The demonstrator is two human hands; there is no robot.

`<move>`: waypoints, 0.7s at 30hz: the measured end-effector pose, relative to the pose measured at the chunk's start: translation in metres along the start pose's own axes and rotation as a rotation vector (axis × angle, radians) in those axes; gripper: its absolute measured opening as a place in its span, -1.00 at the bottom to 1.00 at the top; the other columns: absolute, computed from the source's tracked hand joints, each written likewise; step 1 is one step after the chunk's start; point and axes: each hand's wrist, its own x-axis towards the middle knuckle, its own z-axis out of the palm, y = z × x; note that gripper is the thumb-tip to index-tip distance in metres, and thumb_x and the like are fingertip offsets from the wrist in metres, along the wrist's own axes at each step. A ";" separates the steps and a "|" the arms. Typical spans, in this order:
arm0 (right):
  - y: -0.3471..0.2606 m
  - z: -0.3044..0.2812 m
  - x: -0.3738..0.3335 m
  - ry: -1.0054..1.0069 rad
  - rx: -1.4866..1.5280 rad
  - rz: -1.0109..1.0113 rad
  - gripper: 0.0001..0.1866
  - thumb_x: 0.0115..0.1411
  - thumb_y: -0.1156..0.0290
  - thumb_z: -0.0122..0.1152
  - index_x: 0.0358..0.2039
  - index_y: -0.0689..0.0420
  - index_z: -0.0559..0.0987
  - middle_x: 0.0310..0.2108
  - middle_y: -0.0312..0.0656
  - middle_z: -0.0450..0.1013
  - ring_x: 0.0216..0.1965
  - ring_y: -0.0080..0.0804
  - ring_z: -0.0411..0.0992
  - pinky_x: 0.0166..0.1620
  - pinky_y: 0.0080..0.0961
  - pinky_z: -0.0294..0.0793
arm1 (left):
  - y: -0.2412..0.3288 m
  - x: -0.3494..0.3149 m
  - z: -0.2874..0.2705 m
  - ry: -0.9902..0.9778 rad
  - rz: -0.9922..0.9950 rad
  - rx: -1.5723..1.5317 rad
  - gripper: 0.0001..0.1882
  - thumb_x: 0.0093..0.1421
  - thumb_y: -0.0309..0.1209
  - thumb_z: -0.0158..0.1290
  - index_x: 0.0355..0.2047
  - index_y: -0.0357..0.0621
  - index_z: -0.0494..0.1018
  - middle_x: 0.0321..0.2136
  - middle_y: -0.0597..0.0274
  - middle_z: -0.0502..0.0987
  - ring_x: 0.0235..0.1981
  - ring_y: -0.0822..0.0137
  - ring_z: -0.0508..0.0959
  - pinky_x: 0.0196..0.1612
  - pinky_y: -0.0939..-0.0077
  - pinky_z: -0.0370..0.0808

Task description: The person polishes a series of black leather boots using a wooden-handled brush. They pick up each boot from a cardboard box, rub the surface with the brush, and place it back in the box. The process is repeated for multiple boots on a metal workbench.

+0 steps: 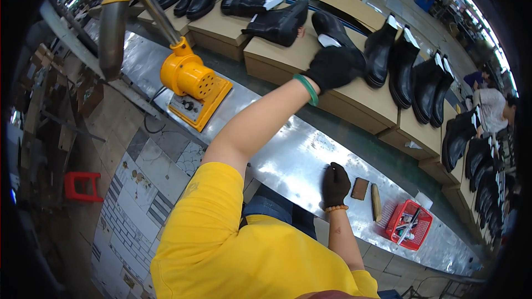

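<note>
My left hand (336, 68), in a black glove, reaches out to the boxes beyond the bench. It is closed at a black ankle boot (330, 25) that lies tilted on a cardboard box, white paper by its opening; the fingertips blend into the dark leather. Low over the metal bench (288, 160), my right hand (336, 185) is curled up in a dark glove. Whatever it may hold is hidden. Just right of it lie a brown rectangular block (359, 189) and a slim tan stick-like piece (376, 202).
A yellow machine (188, 77) with a pipe arm stands on the bench's left part. A red basket (410, 224) of small tools sits at the right. Black boots (402, 72) line the cardboard boxes (360, 108). A red stool (83, 186) stands on the floor. Another person (492, 109) is far right.
</note>
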 end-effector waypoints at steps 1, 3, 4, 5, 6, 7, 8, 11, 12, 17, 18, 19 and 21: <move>-0.001 0.001 0.001 -0.008 0.033 0.056 -0.82 0.08 0.37 0.08 -0.35 0.16 0.56 -0.39 -0.08 0.51 -0.36 -0.23 0.50 -0.26 -0.42 0.46 | 0.003 -0.007 0.003 0.013 0.048 0.077 -0.86 -0.05 -0.28 0.03 -0.52 -0.02 0.51 -0.53 0.10 0.53 -0.48 0.10 0.55 -0.41 0.23 0.47; -0.002 -0.004 0.016 -0.253 0.566 0.513 -0.67 0.17 0.15 0.04 -0.22 0.13 0.52 -0.44 -0.16 0.51 -0.36 -0.30 0.50 -0.30 -0.42 0.46 | 0.013 -0.031 0.009 0.032 0.075 0.126 -0.89 -0.12 -0.36 0.02 -0.62 -0.11 0.47 -0.59 0.02 0.51 -0.54 0.09 0.54 -0.47 0.20 0.46; -0.001 -0.011 0.027 -0.302 0.963 0.674 -0.58 0.18 0.06 0.01 -0.13 0.13 0.47 -0.36 -0.14 0.50 -0.27 -0.28 0.47 -0.22 -0.37 0.45 | 0.026 -0.044 0.011 0.082 0.054 0.090 -0.89 -0.15 -0.36 0.02 -0.67 -0.11 0.45 -0.65 0.06 0.47 -0.58 0.14 0.52 -0.51 0.22 0.44; -0.006 -0.014 0.037 -0.346 1.359 0.839 -0.49 0.18 -0.02 -0.03 -0.05 0.14 0.42 -0.28 -0.12 0.48 -0.17 -0.26 0.45 -0.13 -0.32 0.43 | 0.036 -0.058 0.011 -0.018 0.070 0.187 -0.87 -0.15 -0.35 0.03 -0.61 -0.14 0.45 -0.62 0.08 0.47 -0.56 0.13 0.51 -0.49 0.24 0.44; -0.032 -0.024 0.046 -0.351 1.512 0.851 -0.43 0.18 -0.05 -0.05 0.01 0.15 0.37 -0.18 -0.09 0.43 -0.07 -0.23 0.38 -0.03 -0.26 0.36 | 0.048 -0.074 0.010 -0.118 0.080 0.288 -0.83 -0.14 -0.33 0.03 -0.55 -0.16 0.45 -0.59 0.10 0.46 -0.54 0.13 0.50 -0.48 0.26 0.43; -0.059 -0.035 0.056 -0.346 1.665 0.863 -0.38 0.18 -0.08 -0.07 0.06 0.17 0.32 -0.08 -0.07 0.38 0.02 -0.20 0.31 0.07 -0.19 0.28 | 0.061 -0.090 0.013 -0.066 0.076 0.338 -0.83 -0.17 -0.30 0.05 -0.59 -0.13 0.44 -0.54 0.13 0.45 -0.52 0.17 0.46 -0.51 0.28 0.41; -0.077 -0.040 0.065 -0.411 1.769 0.814 -0.37 0.18 -0.08 -0.06 0.07 0.17 0.30 -0.04 -0.07 0.35 0.06 -0.19 0.27 0.10 -0.20 0.23 | 0.073 -0.105 0.012 -0.069 0.046 0.320 -0.84 -0.16 -0.30 0.05 -0.60 -0.13 0.44 -0.52 0.13 0.45 -0.50 0.18 0.45 -0.49 0.26 0.39; -0.096 -0.041 0.092 -0.477 1.853 0.616 -0.38 0.19 -0.02 -0.06 0.09 0.20 0.27 0.04 -0.08 0.29 0.13 -0.19 0.19 0.17 -0.26 0.14 | 0.087 -0.139 0.024 -0.035 0.056 0.196 -0.86 -0.13 -0.33 0.03 -0.61 -0.12 0.43 -0.47 0.14 0.44 -0.47 0.19 0.43 -0.42 0.24 0.36; -0.089 -0.038 0.097 -0.460 1.734 0.531 -0.42 0.21 0.05 -0.05 0.10 0.21 0.26 0.05 -0.09 0.29 0.13 -0.21 0.20 0.17 -0.31 0.15 | 0.093 -0.151 0.027 -0.017 0.073 0.138 -0.87 -0.12 -0.34 0.02 -0.60 -0.12 0.43 -0.46 0.15 0.44 -0.46 0.19 0.43 -0.40 0.24 0.35; -0.087 -0.040 0.070 -0.273 1.290 0.583 -0.63 0.04 0.43 0.17 -0.15 0.35 0.41 -0.20 -0.04 0.44 -0.22 -0.30 0.45 -0.08 -0.43 0.42 | 0.102 -0.173 0.002 -0.129 0.148 -0.084 -0.89 -0.07 -0.35 0.09 -0.54 -0.08 0.45 -0.52 0.18 0.45 -0.43 0.17 0.45 -0.34 0.29 0.36; -0.073 -0.049 0.068 -0.319 1.157 0.480 -0.59 0.02 0.49 0.16 -0.09 0.33 0.39 -0.18 -0.07 0.42 -0.18 -0.33 0.43 -0.06 -0.44 0.42 | 0.104 -0.173 -0.011 -0.109 0.118 -0.241 -0.85 -0.07 -0.32 0.12 -0.50 -0.09 0.46 -0.51 0.18 0.45 -0.42 0.16 0.46 -0.31 0.31 0.37; -0.087 -0.059 0.066 -0.283 1.102 0.522 -0.61 0.01 0.48 0.17 -0.13 0.34 0.39 -0.24 -0.08 0.43 -0.25 -0.35 0.45 -0.14 -0.47 0.44 | 0.103 -0.173 -0.024 -0.094 0.080 -0.390 -0.81 -0.06 -0.29 0.15 -0.47 -0.10 0.46 -0.50 0.18 0.46 -0.41 0.15 0.46 -0.28 0.32 0.38; -0.106 -0.074 0.062 -0.305 1.044 0.497 -0.57 -0.04 0.51 0.20 -0.13 0.35 0.38 -0.29 -0.08 0.45 -0.33 -0.39 0.46 -0.21 -0.51 0.45 | 0.092 -0.168 -0.050 -0.041 0.054 -0.153 -0.75 -0.07 -0.27 0.20 -0.41 -0.10 0.46 -0.48 0.15 0.45 -0.39 0.13 0.47 -0.26 0.30 0.38</move>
